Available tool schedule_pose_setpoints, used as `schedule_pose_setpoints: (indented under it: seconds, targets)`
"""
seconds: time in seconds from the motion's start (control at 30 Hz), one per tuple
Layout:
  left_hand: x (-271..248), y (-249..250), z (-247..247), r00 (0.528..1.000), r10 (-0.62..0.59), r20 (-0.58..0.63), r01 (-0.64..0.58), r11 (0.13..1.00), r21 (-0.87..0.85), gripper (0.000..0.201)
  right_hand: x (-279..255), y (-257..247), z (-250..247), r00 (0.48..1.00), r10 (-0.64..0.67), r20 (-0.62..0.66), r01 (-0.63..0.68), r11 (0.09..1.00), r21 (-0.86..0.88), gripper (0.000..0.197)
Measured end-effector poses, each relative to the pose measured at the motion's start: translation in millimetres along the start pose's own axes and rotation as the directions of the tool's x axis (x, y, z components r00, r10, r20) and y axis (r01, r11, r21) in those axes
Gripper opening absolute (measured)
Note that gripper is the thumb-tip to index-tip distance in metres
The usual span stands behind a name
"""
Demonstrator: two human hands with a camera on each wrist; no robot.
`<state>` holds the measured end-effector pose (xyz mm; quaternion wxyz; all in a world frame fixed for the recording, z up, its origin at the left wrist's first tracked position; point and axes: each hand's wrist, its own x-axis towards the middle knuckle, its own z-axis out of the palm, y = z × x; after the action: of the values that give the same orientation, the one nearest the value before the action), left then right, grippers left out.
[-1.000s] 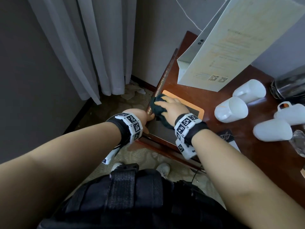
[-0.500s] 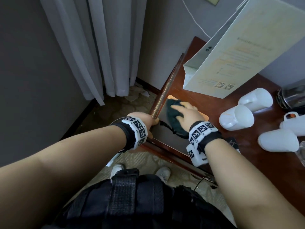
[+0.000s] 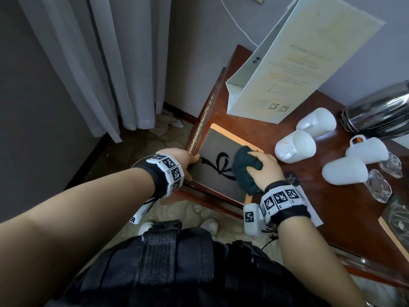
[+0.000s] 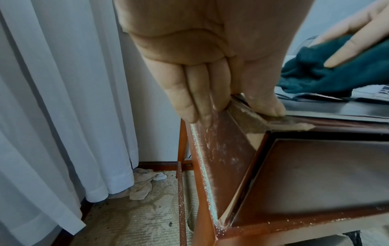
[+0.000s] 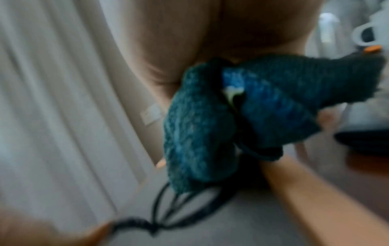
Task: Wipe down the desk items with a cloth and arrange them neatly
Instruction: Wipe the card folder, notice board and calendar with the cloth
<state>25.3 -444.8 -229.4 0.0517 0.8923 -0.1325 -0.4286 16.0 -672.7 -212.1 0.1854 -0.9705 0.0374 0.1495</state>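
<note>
A flat grey folder [image 3: 212, 151] with a tan border lies at the desk's near left corner, a black looped cord [image 3: 218, 165] across its top. My right hand [image 3: 263, 169] holds a bunched dark teal cloth [image 3: 244, 171] and presses it on the folder's right part. In the blurred right wrist view the cloth [image 5: 221, 124] hangs under the palm above the cord [image 5: 179, 208]. My left hand [image 3: 190, 160] pinches the folder's left corner together with the desk edge. Its thumb [image 4: 265, 106] lies on top, its fingers [image 4: 197, 103] down the dusty side panel.
Several white mugs lie tipped on the brown desk [image 3: 332, 218], the nearest mug [image 3: 295, 149] just right of the folder. A paper bag [image 3: 298, 63] stands behind, a steel kettle [image 3: 378, 114] at the far right. Plastic wrappers [image 3: 376, 187] lie nearby. A curtain [image 3: 88, 63] hangs at left.
My right hand has swept the cloth from the folder's left edge to its right side, uncovering the black cord. The left hand has stayed at the corner.
</note>
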Motion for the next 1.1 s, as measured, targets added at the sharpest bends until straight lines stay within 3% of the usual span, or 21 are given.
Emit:
schedule_pose_setpoints:
  seconds: [0.1,0.47,0.63,0.77,0.9,1.1]
  targets:
    - [-1,0,2,1.000,0.001,-0.031,-0.001,1.000,0.004,0.080,-12,-12,2,0.986,0.060,-0.155,-0.020,0.969,0.248,0.039]
    - [-3,-1,8,0.995,0.032,-0.091,-0.030,0.999,0.017,0.077,-50,-7,12,0.976,0.168,-0.135,-0.100,0.907,0.410,0.042]
    - [-1,4,11,0.996,0.022,-0.082,-0.019,0.999,0.032,0.077,-64,-6,9,0.980,0.172,-0.101,-0.100,0.861,0.500,0.031]
    - [-6,9,12,0.976,0.042,-0.214,-0.042,0.999,0.005,0.073,-71,2,-2,0.973,0.194,-0.125,-0.085,0.804,0.588,0.024]
    - [-23,30,5,0.907,0.087,-0.412,-0.168,0.972,-0.163,0.074,-74,14,-14,0.984,0.085,-0.160,0.016,0.839,0.545,0.031]
    - [-27,100,0,0.838,0.289,-0.462,-0.488,0.776,-0.401,0.087,-76,39,-37,0.970,-0.149,-0.190,0.230,0.811,0.538,0.052]
